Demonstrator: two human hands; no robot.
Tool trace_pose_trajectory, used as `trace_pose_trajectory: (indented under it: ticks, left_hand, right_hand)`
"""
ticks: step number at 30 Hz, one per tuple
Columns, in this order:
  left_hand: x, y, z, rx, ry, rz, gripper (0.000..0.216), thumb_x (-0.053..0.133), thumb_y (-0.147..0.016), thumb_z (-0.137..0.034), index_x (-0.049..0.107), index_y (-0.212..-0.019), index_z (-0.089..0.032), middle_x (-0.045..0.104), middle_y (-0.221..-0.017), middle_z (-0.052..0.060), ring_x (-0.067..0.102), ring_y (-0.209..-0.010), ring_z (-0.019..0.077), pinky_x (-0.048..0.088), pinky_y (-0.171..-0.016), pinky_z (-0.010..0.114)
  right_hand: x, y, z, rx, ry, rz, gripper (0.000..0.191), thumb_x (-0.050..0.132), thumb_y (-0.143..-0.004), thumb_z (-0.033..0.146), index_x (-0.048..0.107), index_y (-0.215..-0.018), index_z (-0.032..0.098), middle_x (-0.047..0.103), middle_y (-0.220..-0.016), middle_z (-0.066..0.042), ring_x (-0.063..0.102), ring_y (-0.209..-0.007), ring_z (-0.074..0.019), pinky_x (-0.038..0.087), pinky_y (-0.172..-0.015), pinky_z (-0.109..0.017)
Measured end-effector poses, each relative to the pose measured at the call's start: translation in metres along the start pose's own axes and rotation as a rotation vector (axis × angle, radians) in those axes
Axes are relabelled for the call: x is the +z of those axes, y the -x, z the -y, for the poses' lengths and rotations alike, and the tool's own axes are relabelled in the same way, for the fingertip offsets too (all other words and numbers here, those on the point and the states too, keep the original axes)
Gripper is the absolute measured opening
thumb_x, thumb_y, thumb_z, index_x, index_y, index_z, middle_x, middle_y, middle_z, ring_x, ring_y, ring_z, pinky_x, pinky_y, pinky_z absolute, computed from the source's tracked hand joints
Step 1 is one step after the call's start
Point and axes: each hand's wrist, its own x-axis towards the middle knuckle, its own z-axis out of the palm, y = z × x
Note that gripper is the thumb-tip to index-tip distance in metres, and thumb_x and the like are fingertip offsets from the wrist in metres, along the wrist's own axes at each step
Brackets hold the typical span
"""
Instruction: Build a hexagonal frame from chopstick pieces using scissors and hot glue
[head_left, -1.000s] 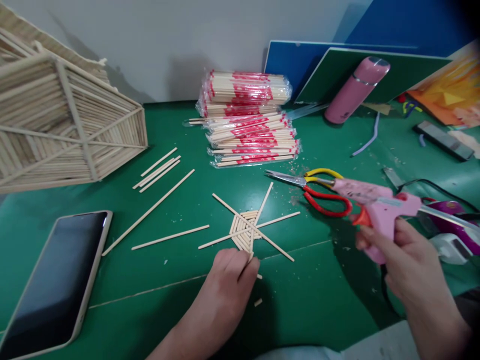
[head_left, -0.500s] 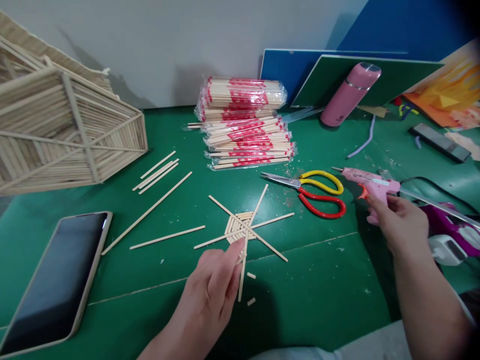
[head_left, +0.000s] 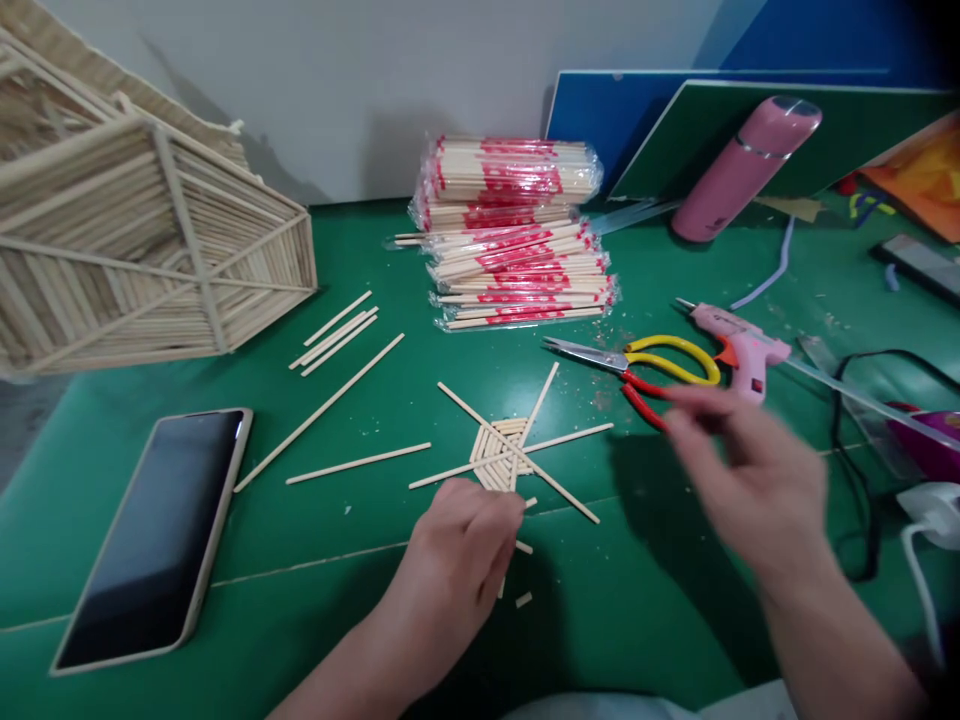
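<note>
A six-armed star of crossed wooden sticks [head_left: 564, 440], its middle partly filled with short cut pieces [head_left: 491, 462], lies on the green table. My left hand [head_left: 465, 550] is closed over the star's near arm, a short stick piece [head_left: 531, 503] poking out from its fingertips. Beyond it, my right hand [head_left: 754, 480], slightly blurred, hovers with fingers apart and nothing visible in them. Its fingertips overlap the red handle of the scissors [head_left: 637, 370]; whether they touch is unclear. Behind that hand the pink glue gun [head_left: 742, 345] lies on the table, a glue stick in its back.
Packs of wrapped chopsticks [head_left: 517, 240] are piled by the wall. Loose sticks [head_left: 360, 462], a phone [head_left: 154, 540] and a large stick-built model [head_left: 180, 250] are leftward. A pink flask [head_left: 746, 170] stands behind the glue gun, and a black cord [head_left: 840, 440] lies at right.
My right hand has let go of the glue gun, now lying on the table, and moved left to the scissors' handles. My left hand's fingers have curled further. The view has shifted slightly left.
</note>
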Motion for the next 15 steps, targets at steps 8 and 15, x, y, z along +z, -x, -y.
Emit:
trace_pose_trajectory:
  ticks: [8,15]
  left_hand:
    - [0.007,0.001,0.003,0.022,-0.102,-0.012,0.029,0.039,-0.083,-0.013,0.044,-0.110,-0.017,0.059,-0.083,0.004,0.053,-0.074,0.0141,0.043,-0.073,0.029]
    - [0.007,0.003,0.005,0.106,-0.086,-0.071,0.031,0.038,-0.082,-0.010,0.041,-0.112,-0.016,0.061,-0.078,0.002,0.055,-0.068,0.0111,0.046,-0.069,0.025]
  right_hand:
    - [0.038,0.025,0.036,-0.338,-0.206,0.576,0.017,0.050,-0.080,0.018,0.063,-0.090,0.021,0.053,-0.075,-0.002,0.049,-0.069,-0.0125,0.042,-0.059,-0.025]
    - [0.041,0.027,0.035,-0.405,-0.118,0.605,0.016,0.047,-0.082,0.020,0.062,-0.085,0.020,0.055,-0.075,-0.002,0.048,-0.069,-0.0131,0.039,-0.061,-0.027]
